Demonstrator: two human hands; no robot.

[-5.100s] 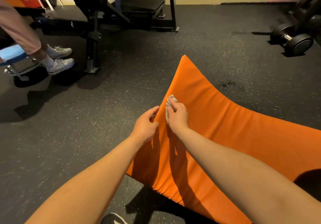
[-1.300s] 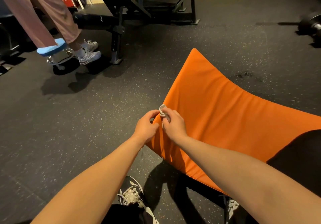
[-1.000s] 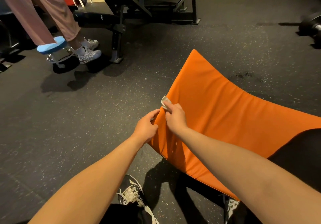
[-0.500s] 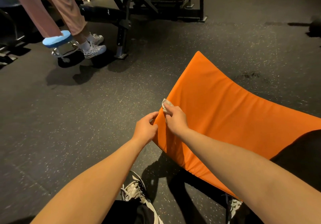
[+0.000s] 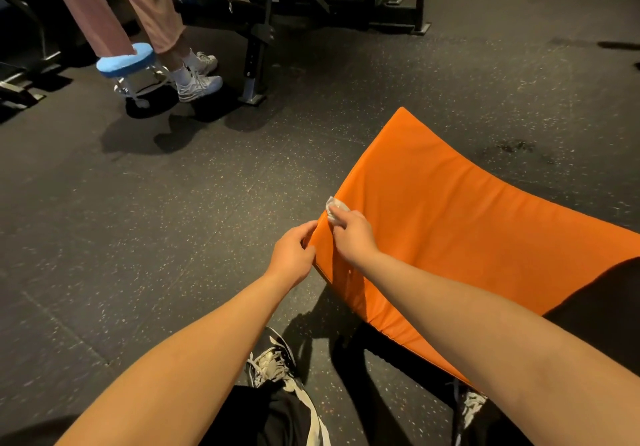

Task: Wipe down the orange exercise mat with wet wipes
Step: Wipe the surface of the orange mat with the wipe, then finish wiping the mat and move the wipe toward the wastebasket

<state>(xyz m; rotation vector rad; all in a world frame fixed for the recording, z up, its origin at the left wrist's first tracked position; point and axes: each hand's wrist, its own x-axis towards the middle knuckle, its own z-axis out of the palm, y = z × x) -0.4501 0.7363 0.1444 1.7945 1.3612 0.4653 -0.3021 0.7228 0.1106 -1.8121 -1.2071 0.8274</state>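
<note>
Moved: right hand [image 5: 353, 234], pinching the wet wipe [image 5: 335, 207], slid up the orange mat [image 5: 467, 224] edge.
Grip: left hand [image 5: 292, 255] holds that edge up.
Risk: weak hold, mat may flop.

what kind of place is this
Most likely a gym: a black weight bench stands on speckled rubber flooring, and a wet wipe is pressed to the edge of an orange exercise mat.
</note>
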